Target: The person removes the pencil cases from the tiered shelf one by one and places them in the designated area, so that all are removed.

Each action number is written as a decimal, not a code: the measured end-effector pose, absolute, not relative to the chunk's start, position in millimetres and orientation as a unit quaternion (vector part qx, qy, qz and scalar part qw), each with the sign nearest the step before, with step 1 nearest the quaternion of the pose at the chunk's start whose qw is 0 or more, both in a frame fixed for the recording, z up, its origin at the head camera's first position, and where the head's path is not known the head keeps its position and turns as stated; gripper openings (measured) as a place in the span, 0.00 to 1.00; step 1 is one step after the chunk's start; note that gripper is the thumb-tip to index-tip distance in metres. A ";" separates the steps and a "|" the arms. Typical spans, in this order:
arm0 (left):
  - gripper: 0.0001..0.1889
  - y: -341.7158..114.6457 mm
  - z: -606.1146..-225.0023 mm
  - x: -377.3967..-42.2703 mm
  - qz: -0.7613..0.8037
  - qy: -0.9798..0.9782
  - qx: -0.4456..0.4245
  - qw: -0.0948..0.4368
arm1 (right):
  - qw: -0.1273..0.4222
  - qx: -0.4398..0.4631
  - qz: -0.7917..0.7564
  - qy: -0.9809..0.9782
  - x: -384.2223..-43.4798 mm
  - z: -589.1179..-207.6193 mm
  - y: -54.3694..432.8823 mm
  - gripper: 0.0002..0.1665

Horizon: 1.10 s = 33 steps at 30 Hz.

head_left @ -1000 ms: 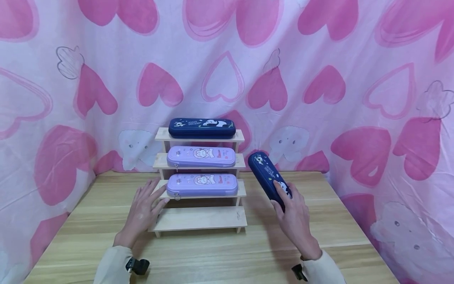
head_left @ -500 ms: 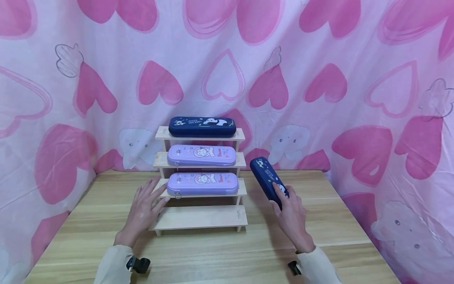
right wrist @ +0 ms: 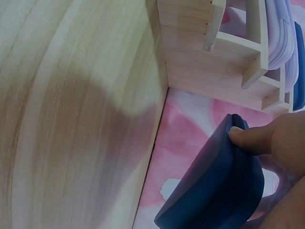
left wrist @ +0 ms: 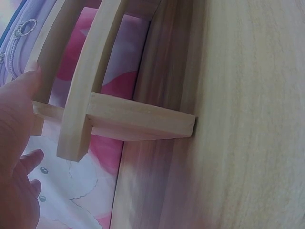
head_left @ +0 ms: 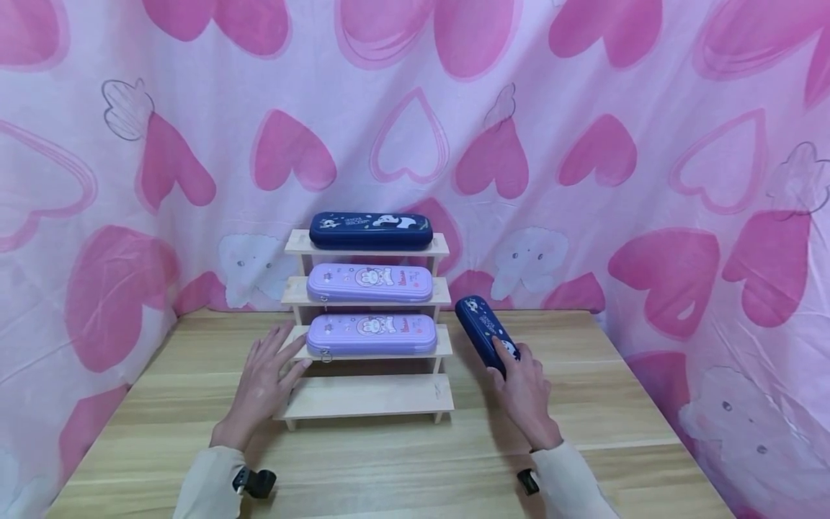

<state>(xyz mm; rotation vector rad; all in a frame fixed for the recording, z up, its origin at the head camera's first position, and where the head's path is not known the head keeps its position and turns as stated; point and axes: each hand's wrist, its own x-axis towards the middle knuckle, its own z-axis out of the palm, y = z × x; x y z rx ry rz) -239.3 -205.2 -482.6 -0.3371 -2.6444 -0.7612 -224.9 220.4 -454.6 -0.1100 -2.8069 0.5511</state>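
Note:
My right hand (head_left: 524, 393) grips the near end of a dark blue pencil case (head_left: 481, 326) with a panda print, held above the table right of a stepped wooden rack (head_left: 369, 396). In the right wrist view the thumb presses the zipped side of this pencil case (right wrist: 214, 186). My left hand (head_left: 256, 382) rests at the rack's left side, fingers spread, near the lower purple pencil case (head_left: 371, 334). A second purple pencil case (head_left: 369, 282) lies one step higher. On the top step sits another dark blue pencil case (head_left: 371, 231).
The rack's lowest step (head_left: 369, 396) is bare wood. A wood-grain table (head_left: 389, 468) lies under everything. Behind it hangs a pink curtain (head_left: 415, 130) printed with hearts, also along both sides.
My right hand has come slightly left and the dark blue pencil case has moved lower, still in its grip. The left hand has stayed in place.

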 end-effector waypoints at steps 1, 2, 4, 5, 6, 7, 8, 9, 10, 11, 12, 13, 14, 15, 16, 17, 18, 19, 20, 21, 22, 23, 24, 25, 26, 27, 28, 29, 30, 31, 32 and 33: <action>0.26 -205.2 -482.2 -239.4 -0.271 -0.937 -0.120 0.184 | 0.136 -0.041 0.188 -0.972 -226.6 -455.1 219.6 0.34; 0.26 -205.3 -481.8 -239.5 -0.270 -0.937 -0.120 0.185 | 0.132 -0.043 0.186 -0.973 -228.2 -455.2 218.4 0.35; 0.26 -205.5 -481.1 -239.8 -0.269 -0.937 -0.121 0.188 | 0.123 -0.045 0.182 -0.975 -231.4 -455.6 215.6 0.35; 0.26 -205.7 -480.8 -240.0 -0.269 -0.936 -0.122 0.190 | 0.117 -0.047 0.181 -0.975 -232.9 -456.2 214.0 0.35; 0.26 -205.9 -480.5 -240.1 -0.268 -0.936 -0.122 0.190 | 0.113 -0.049 0.180 -0.976 -234.3 -456.8 212.5 0.35; 0.26 -206.1 -480.2 -240.1 -0.269 -0.936 -0.122 0.190 | 0.108 -0.050 0.179 -0.977 -235.6 -457.6 211.1 0.35; 0.26 -206.2 -480.3 -240.2 -0.268 -0.937 -0.122 0.189 | 0.103 -0.052 0.180 -0.977 -236.9 -458.4 209.7 0.35; 0.26 -206.3 -480.2 -240.3 -0.268 -0.937 -0.122 0.188 | 0.100 -0.053 0.179 -0.977 -238.1 -459.3 208.3 0.34; 0.26 -206.4 -480.3 -240.4 -0.267 -0.937 -0.122 0.187 | 0.097 -0.053 0.179 -0.978 -239.4 -460.2 207.1 0.34; 0.26 -206.6 -480.1 -240.5 -0.267 -0.938 -0.121 0.185 | 0.095 -0.054 0.180 -0.978 -240.5 -461.3 206.1 0.34; 0.26 -206.6 -480.3 -240.6 -0.267 -0.938 -0.121 0.184 | 0.094 -0.055 0.180 -0.978 -241.8 -462.3 205.2 0.34; 0.26 -206.6 -480.5 -240.7 -0.267 -0.938 -0.120 0.183 | 0.093 -0.056 0.181 -0.977 -243.1 -463.2 204.3 0.34; 0.26 -206.5 -480.6 -240.9 -0.266 -0.939 -0.120 0.183 | 0.092 -0.056 0.183 -0.977 -244.2 -464.0 203.4 0.34; 0.26 -206.5 -480.5 -240.9 -0.266 -0.939 -0.119 0.182 | 0.090 -0.057 0.184 -0.977 -245.4 -464.6 202.6 0.34; 0.26 -206.4 -480.8 -241.0 -0.266 -0.940 -0.118 0.181 | 0.088 -0.058 0.186 -0.977 -246.6 -465.1 201.9 0.34; 0.26 -206.3 -480.9 -241.1 -0.265 -0.940 -0.117 0.179 | 0.084 -0.061 0.188 -0.977 -247.5 -465.8 201.2 0.33; 0.26 -206.2 -481.2 -241.1 -0.265 -0.940 -0.117 0.179 | 0.081 -0.063 0.189 -0.977 -248.5 -466.2 200.6 0.33; 0.26 -206.1 -481.2 -241.2 -0.265 -0.940 -0.116 0.178 | 0.076 -0.065 0.189 -0.977 -249.2 -466.4 200.0 0.34; 0.26 -206.0 -481.3 -241.2 -0.265 -0.941 -0.116 0.178 | 0.072 -0.067 0.189 -0.977 -250.0 -466.7 199.4 0.34; 0.27 -206.0 -481.3 -241.2 -0.266 -0.941 -0.115 0.177 | 0.067 -0.069 0.188 -0.977 -250.8 -467.2 199.0 0.34; 0.27 -206.0 -481.3 -241.2 -0.265 -0.941 -0.116 0.177 | 0.063 -0.070 0.187 -0.978 -251.4 -467.7 198.4 0.34; 0.27 -206.0 -481.3 -241.2 -0.265 -0.941 -0.116 0.177 | 0.058 -0.073 0.185 -0.978 -252.0 -468.2 197.8 0.34; 0.27 -206.0 -481.2 -241.1 -0.266 -0.941 -0.115 0.176 | 0.054 -0.074 0.183 -0.979 -252.5 -468.6 197.2 0.34; 0.27 -206.0 -481.1 -241.1 -0.266 -0.941 -0.115 0.174 | 0.049 -0.074 0.182 -0.979 -252.9 -469.1 196.6 0.34; 0.27 -206.0 -481.2 -241.1 -0.265 -0.942 -0.114 0.173 | 0.046 -0.074 0.180 -0.980 -253.5 -469.6 196.0 0.34; 0.27 -206.0 -481.2 -241.0 -0.265 -0.942 -0.114 0.172 | 0.042 -0.075 0.180 -0.980 -253.7 -469.9 195.2 0.34; 0.27 -206.1 -481.1 -240.9 -0.265 -0.942 -0.113 0.170 | 0.039 -0.074 0.180 -0.980 -253.9 -470.1 194.5 0.33; 0.27 -206.2 -481.2 -240.7 -0.265 -0.942 -0.114 0.171 | 0.037 -0.074 0.179 -0.980 -254.0 -470.4 193.9 0.33; 0.27 -206.1 -481.2 -240.7 -0.266 -0.942 -0.114 0.171 | 0.037 -0.073 0.179 -0.981 -253.9 -470.6 193.4 0.33; 0.27 -206.2 -481.3 -240.6 -0.266 -0.941 -0.115 0.172 | 0.036 -0.072 0.179 -0.981 -253.9 -470.8 192.8 0.33; 0.27 -206.1 -481.5 -240.5 -0.266 -0.941 -0.116 0.174 | 0.035 -0.072 0.178 -0.981 -254.1 -471.2 192.3 0.33; 0.26 -206.0 -481.5 -240.3 -0.266 -0.941 -0.117 0.175 | 0.035 -0.072 0.178 -0.981 -254.2 -471.7 191.9 0.33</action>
